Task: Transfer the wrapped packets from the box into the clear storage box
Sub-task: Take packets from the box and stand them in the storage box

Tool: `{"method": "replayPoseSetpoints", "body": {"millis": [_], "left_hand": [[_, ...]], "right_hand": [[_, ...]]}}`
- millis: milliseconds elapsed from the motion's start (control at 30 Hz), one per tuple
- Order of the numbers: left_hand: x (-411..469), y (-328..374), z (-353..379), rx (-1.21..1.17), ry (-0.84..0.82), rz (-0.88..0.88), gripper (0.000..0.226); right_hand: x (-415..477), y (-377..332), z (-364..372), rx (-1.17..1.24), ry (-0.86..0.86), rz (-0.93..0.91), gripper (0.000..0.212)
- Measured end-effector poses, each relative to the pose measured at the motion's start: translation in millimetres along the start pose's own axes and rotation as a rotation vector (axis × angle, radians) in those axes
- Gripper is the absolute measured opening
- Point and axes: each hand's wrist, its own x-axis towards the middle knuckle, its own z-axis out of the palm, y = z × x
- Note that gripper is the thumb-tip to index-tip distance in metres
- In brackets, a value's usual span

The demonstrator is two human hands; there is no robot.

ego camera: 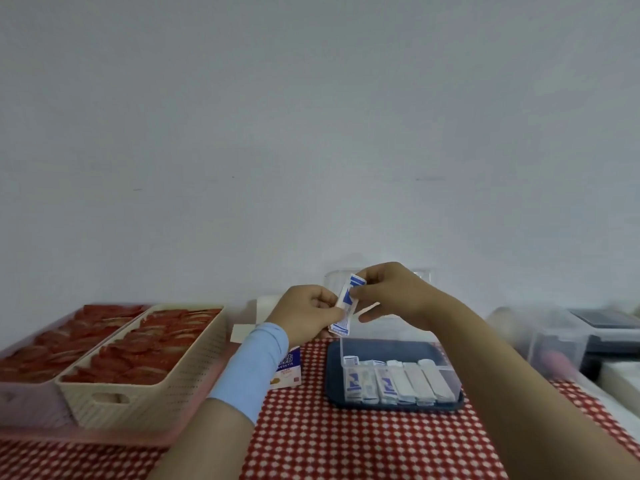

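Both hands hold blue-and-white wrapped packets (347,304) in the air above the table. My left hand (309,315) grips the lower part of the bunch, and my right hand (388,292) pinches the top of one packet. Below them stands the clear storage box (450,377) on a dark blue tray (332,386), with several packets (398,382) lined upright along its front wall. The white cardboard box (289,370) with printing lies on the table, mostly hidden behind my left wrist with its blue band.
A beige perforated basket (145,386) and a pink tray (31,396), both holding red packets, fill the left side. A clear container (550,341) and dark boxes (609,337) stand at the right. The red-and-white checked cloth (346,441) covers the table. A white wall is behind.
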Motion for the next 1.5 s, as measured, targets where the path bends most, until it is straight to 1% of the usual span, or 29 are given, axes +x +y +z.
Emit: {"method": "replayPoseSetpoints", "body": {"millis": [100, 200, 233, 300, 367, 467, 567, 633, 700, 800, 867, 967, 1133, 1200, 1267, 1333, 1400, 1433, 1500], "left_hand": [[2, -5, 13, 0.034, -0.009, 0.015, 0.010], [5, -10, 27, 0.098, -0.044, 0.013, 0.017], [8, -12, 31, 0.174, -0.059, 0.026, 0.022], [12, -16, 35, 0.431, -0.085, 0.078, 0.030], [16, -18, 38, 0.617, -0.127, 0.161, 0.032], [19, -22, 45, 0.889, -0.305, 0.283, 0.038], [20, -28, 50, 1.154, -0.480, 0.307, 0.064], [20, -34, 52, 1.258, -0.521, 0.327, 0.075], [23, -40, 53, 1.333, -0.529, 0.364, 0.073], [25, -44, 54, 1.377, -0.542, 0.387, 0.066], [26, -45, 56, 1.337, -0.547, 0.336, 0.061], [27, -44, 55, 1.272, -0.539, 0.264, 0.054], [23, -40, 56, 1.223, -0.510, 0.233, 0.038], [22, -40, 57, 1.218, -0.502, 0.262, 0.038], [23, -42, 60, 1.214, -0.502, 0.294, 0.043], [24, -45, 64, 1.216, -0.507, 0.294, 0.043], [25, -48, 67, 1.221, -0.522, 0.267, 0.042], [26, -49, 69, 1.225, -0.529, 0.254, 0.042], [28, -49, 72, 1.222, -0.536, 0.235, 0.042]], "right_hand": [[0, 5, -5, -0.108, -0.010, 0.018, 0.006], [4, 16, -10, -0.256, 0.032, 0.034, 0.009], [6, 20, -11, -0.294, 0.064, 0.041, 0.010], [12, 31, -15, -0.364, 0.121, 0.062, 0.012], [17, 45, -16, -0.413, 0.125, 0.113, 0.013], [24, 66, -13, -0.458, 0.044, 0.219, 0.017], [29, 81, -6, -0.481, -0.036, 0.307, 0.016], [33, 86, -3, -0.503, -0.083, 0.335, 0.016], [36, 90, 1, -0.535, -0.113, 0.344, 0.017], [39, 91, 7, -0.587, -0.143, 0.350, 0.018], [38, 90, 12, -0.640, -0.174, 0.360, 0.018], [39, 88, 20, -0.736, -0.213, 0.380, 0.023], [40, 87, 31, -0.927, -0.254, 0.387, 0.027], [38, 84, 34, -1.016, -0.270, 0.367, 0.025], [38, 82, 36, -1.066, -0.262, 0.337, 0.030], [40, 84, 37, -1.105, -0.250, 0.335, 0.033], [44, 90, 39, -1.103, -0.202, 0.382, 0.031], [45, 92, 39, -1.089, -0.173, 0.390, 0.027], [46, 93, 39, -1.068, -0.137, 0.393, 0.027]]}}
